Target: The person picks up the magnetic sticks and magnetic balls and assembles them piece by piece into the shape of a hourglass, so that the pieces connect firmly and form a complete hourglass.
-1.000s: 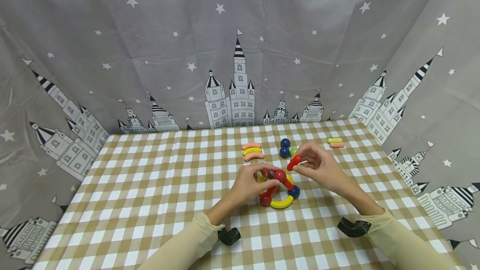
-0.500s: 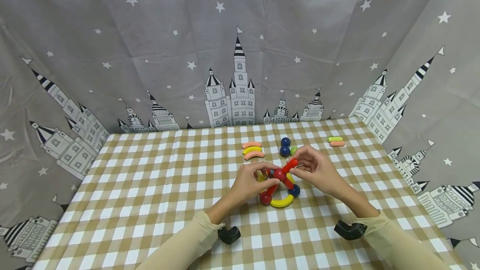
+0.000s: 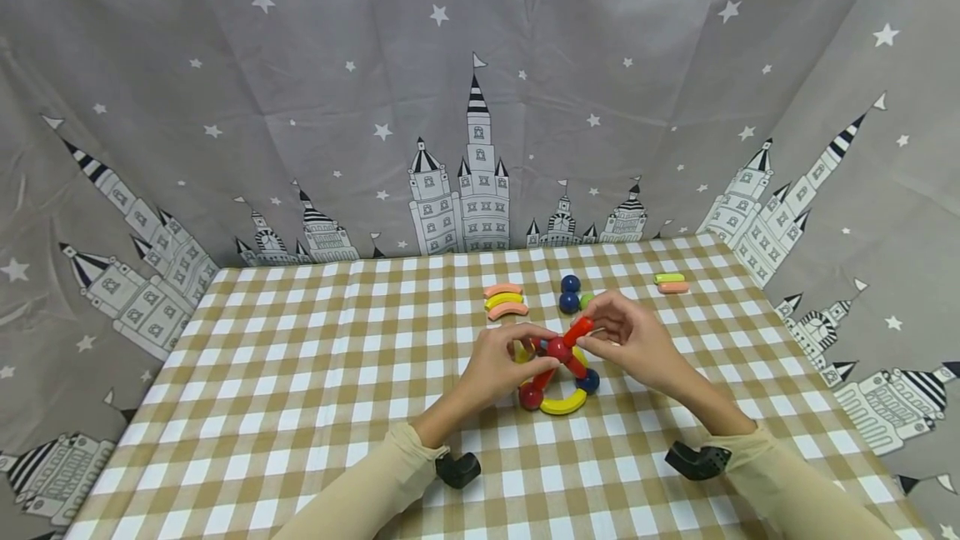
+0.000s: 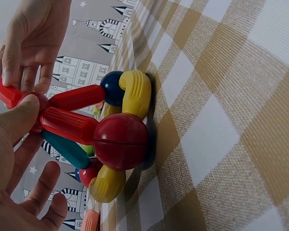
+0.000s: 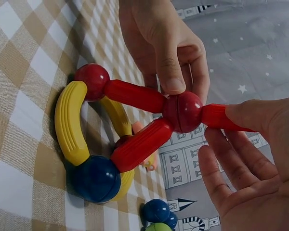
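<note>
Red rod (image 3: 578, 332): right grip (image 3: 637, 342) pinches | ball (image 3: 559, 349): left grip (image 3: 497, 363) pinches | far cloth edge (image 3: 405, 263): distant

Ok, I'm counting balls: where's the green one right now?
In the head view, the green ball is right of centre, just right of the nearer loose blue ball and beyond the right hand.

- Head: from above and behind the left hand (image 3: 492, 367) and right hand (image 3: 633, 340), facing forward and down, far enough back to include the checked cloth (image 3: 337, 382) around them and the curtain (image 3: 300, 48) beyond.
- Left wrist: close behind the left hand, turned sideways, facing past its fingers toward the right.
- Right wrist: close behind the right hand, turned oppositely, facing the left.
- Both wrist views share the ball-and-rod frame (image 4: 70, 126) between the hands.
</note>
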Motion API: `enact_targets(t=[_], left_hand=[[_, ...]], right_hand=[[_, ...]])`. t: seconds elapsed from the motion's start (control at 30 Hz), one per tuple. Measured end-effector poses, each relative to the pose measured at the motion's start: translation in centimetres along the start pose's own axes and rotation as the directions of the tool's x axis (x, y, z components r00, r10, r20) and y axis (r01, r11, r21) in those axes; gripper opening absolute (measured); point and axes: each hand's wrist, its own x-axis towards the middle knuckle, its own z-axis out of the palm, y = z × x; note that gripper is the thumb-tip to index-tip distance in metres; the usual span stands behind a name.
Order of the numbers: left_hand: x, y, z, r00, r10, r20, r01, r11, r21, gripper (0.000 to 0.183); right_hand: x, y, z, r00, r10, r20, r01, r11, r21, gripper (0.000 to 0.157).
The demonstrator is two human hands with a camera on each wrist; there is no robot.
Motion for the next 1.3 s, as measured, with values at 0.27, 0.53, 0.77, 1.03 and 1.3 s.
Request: enact_targets(t=[0.27, 0.53, 0.77, 1.03, 1.3], left_hand=[[0.1, 0.0, -0.1, 1.0, -0.001, 0.002, 0.001, 1.0, 0.007, 0.03], [0.1, -0.2, 0.0, 0.999, 0.033, -0.008, -0.032, 0.999, 0.012, 0.03], [0.1, -0.1, 0.0, 1.0, 0.023, 0.0, -0.023, 1.0, 0.002, 0.03], [-0.1, 0.0, -0.1, 1.0, 0.025, 0.001, -0.025, 0.999, 0.028, 0.031], [-0.1, 0.1, -0.2, 0.999, -0.036, 0.026, 0.035, 0.999, 0.018, 0.034]], right_hand=[[0.5, -0.6, 1.0, 1.0, -0.019, -0.001, 0.018, 0.996, -0.083, 0.028], [1.0, -1.1, 1.9, 0.998, -0.067, -0.004, 0.066, 0.987, -0.149, 0.027], [0.9, -1.0, 1.8, 0.997, -0.071, 0.003, 0.071, 0.984, -0.164, 0.027], [0.4, -0.2, 0.1, 0.999, -0.038, -0.003, 0.036, 0.97, -0.24, 0.036], [-0.4, 1.9, -3.6, 0.996, -0.024, -0.091, -0.008, 0.943, -0.334, 0.043]])
